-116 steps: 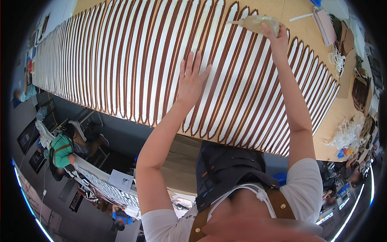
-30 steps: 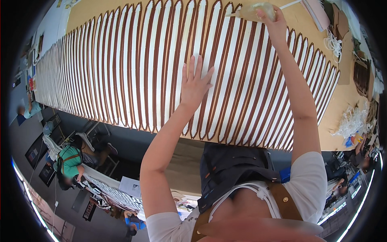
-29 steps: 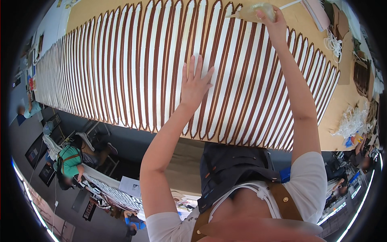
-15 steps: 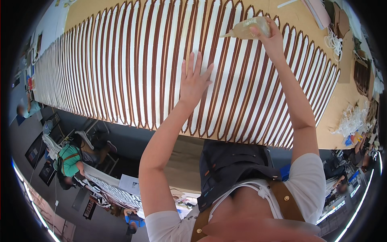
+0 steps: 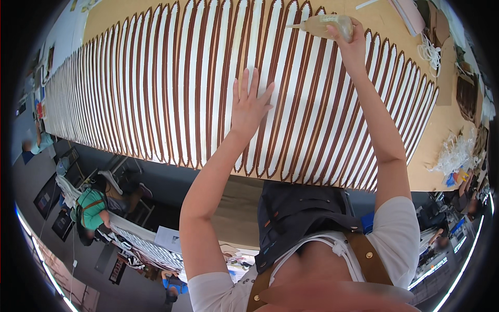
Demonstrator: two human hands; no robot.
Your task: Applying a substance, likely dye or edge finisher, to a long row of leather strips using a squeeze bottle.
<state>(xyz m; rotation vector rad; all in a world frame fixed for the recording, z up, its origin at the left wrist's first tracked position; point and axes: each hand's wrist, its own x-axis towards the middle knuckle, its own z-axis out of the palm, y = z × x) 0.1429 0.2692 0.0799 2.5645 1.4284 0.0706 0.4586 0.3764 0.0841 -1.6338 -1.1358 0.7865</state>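
Note:
Long white strips (image 5: 200, 88) with brown edges and pointed ends lie side by side across the table. My left hand (image 5: 250, 108) rests on the strips near the middle, palm down with fingers spread. In my right hand (image 5: 352, 51), a translucent squeeze bottle (image 5: 328, 26) with pale yellowish contents is gripped between thumb and fingers. The bottle lies nearly level, its thin nozzle pointing left above the far ends of the strips. Whether the nozzle touches a strip I cannot tell.
At the right of the tan tabletop (image 5: 423, 140) lie a heap of clear plastic (image 5: 457, 151) and a white cord bundle (image 5: 429, 54). Brown pieces (image 5: 467, 99) sit by the far right edge. A person in green (image 5: 92, 208) sits lower left.
My right hand has carried the squeeze bottle slightly farther away, so its nozzle is nearer the strips' far tips. My left hand stays in place.

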